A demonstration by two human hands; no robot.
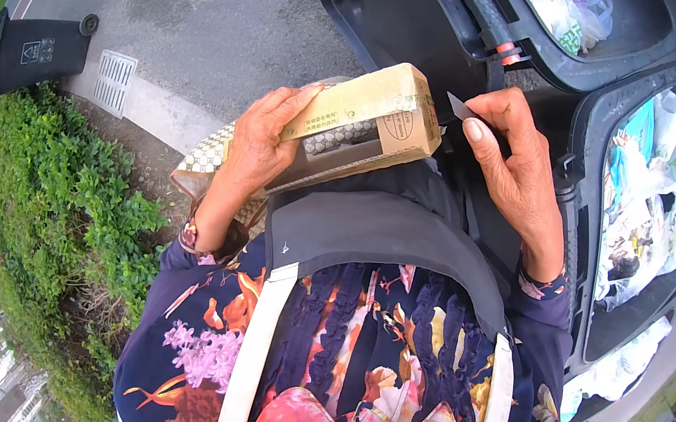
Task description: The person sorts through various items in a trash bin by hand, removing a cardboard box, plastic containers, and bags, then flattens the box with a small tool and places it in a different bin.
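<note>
My left hand (267,135) grips the near end of a cardboard box (362,104), tilted up to the right and sealed with printed tape. An opening in the box's side shows a honeycomb-patterned surface. Between thumb and forefinger, my right hand (514,160) pinches a small pointed dark piece (458,106), perhaps a blade, just right of the box's far end and apart from it. A patterned bag (204,152) hangs by my left wrist. Below the box is my dark apron (390,220).
Black wheeled bins with bagged rubbish (648,202) stand open at the right, with a raised dark lid (391,12) at the top. Another black bin (43,51) stands at the far left. A green hedge (53,230) and a drain grate (113,83) lie left.
</note>
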